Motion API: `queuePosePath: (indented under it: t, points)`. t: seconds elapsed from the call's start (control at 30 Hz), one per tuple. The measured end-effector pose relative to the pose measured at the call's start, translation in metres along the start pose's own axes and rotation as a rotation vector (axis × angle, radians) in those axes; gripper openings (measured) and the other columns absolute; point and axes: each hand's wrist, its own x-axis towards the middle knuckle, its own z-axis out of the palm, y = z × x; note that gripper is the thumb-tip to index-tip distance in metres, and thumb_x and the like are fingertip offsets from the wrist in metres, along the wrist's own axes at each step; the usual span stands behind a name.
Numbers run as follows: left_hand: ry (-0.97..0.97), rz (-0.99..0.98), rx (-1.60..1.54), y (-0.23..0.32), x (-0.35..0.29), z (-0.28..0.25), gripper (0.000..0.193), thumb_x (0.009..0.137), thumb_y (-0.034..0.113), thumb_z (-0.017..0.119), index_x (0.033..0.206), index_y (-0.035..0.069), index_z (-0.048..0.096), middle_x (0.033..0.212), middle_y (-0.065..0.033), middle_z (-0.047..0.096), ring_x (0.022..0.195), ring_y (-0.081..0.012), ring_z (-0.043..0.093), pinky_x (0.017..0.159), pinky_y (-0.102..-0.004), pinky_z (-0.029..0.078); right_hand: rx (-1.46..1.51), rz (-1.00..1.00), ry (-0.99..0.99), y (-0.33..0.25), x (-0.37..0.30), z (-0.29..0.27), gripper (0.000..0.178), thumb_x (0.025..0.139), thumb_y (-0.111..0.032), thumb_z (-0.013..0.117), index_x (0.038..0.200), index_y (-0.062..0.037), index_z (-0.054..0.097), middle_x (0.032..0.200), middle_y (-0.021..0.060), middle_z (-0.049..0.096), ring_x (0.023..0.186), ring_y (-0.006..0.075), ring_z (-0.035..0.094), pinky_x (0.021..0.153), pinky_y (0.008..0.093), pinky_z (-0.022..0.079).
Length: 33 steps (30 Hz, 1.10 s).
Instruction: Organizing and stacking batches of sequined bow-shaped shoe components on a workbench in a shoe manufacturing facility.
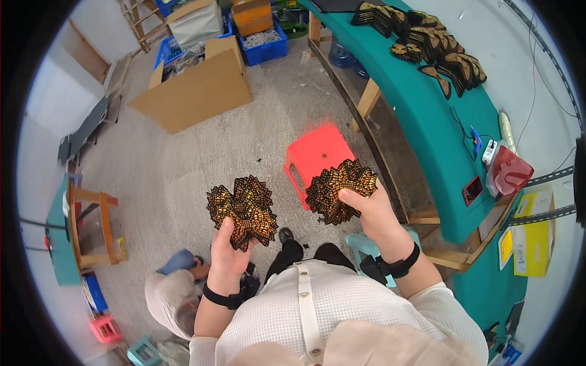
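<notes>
My left hand (227,256) is closed on a black-and-gold beaded applique (247,207) with four jagged lobes, its thumb pressed on the lower edge. In my right hand (377,216) is a second black-and-gold applique (332,190), rounder with a spiky rim, its thumb lying across the front. I cannot tell whether either is one piece or a small stack; the fingers behind are mostly hidden. Both pieces are held up in front of me, apart from each other. Beyond the right one is a red plastic stool (320,149).
On my right runs a green-covered table (421,146) bearing stacks of dark appliques (427,43), a phone (472,190) and a blue-handled tool (476,140). A large cardboard box (195,97) stands ahead left. A crouching person (171,299) is at lower left. A pale teal stool (360,247) is beside me.
</notes>
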Motion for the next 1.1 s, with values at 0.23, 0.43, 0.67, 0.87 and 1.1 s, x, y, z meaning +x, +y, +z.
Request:
queuePosePath:
  t: [0.23, 0.43, 0.67, 0.87, 1.1]
  points:
    - [-0.037, -0.163, 0.073, 0.062, 0.137, -0.003, 0.045, 0.087, 0.039, 0.049, 0.12, 0.008, 0.045, 0.113, -0.0094, 0.055, 0.1, -0.0263, 0.054, 0.076, -0.0421, 0.048, 0.088, -0.033, 0.119, -0.017, 0.106, 0.042, 0.044, 0.073, -0.01, 0.07, 0.111, -0.0017, 0.049, 0.101, 0.0085, 0.06, 0.094, 0.0179, 0.058, 0.085, 0.0338, 0.046]
    - [-0.095, -0.271, 0.039, 0.1, 0.25, -0.004, 0.038, 0.089, 0.025, 0.048, 0.12, 0.003, 0.043, 0.114, -0.0124, 0.055, 0.1, -0.028, 0.056, 0.08, -0.045, 0.047, 0.239, -0.103, 0.202, -0.015, 0.189, 0.031, 0.035, 0.078, -0.009, 0.065, 0.109, -0.001, 0.051, 0.103, 0.0091, 0.06, 0.094, 0.0193, 0.058, 0.084, 0.0351, 0.046]
    - [-0.102, -0.202, 0.196, 0.173, 0.393, -0.014, 0.043, 0.089, 0.038, 0.047, 0.122, 0.009, 0.045, 0.115, -0.0087, 0.054, 0.101, -0.0253, 0.053, 0.079, -0.0422, 0.045, 0.3, -0.019, 0.341, -0.015, 0.322, 0.034, 0.034, 0.078, -0.01, 0.065, 0.108, -0.0014, 0.053, 0.101, 0.0094, 0.062, 0.093, 0.019, 0.06, 0.082, 0.0345, 0.048]
    - [-0.075, -0.269, 0.189, 0.214, 0.51, 0.026, 0.039, 0.089, 0.036, 0.047, 0.119, 0.01, 0.046, 0.111, -0.006, 0.056, 0.096, -0.0224, 0.054, 0.071, -0.036, 0.045, 0.27, -0.099, 0.423, -0.041, 0.417, 0.054, 0.038, 0.076, -0.012, 0.068, 0.109, -0.0018, 0.052, 0.103, 0.0086, 0.061, 0.094, 0.0193, 0.059, 0.084, 0.0349, 0.047]
    - [-0.348, -0.486, 0.295, 0.222, 0.684, 0.059, 0.037, 0.089, 0.033, 0.049, 0.118, 0.009, 0.047, 0.11, -0.0083, 0.056, 0.094, -0.0229, 0.055, 0.072, -0.0383, 0.046, 0.379, -0.231, 0.682, -0.062, 0.485, 0.048, 0.035, 0.077, -0.011, 0.066, 0.108, -0.0041, 0.052, 0.1, 0.0082, 0.061, 0.092, 0.0194, 0.059, 0.082, 0.0355, 0.048]
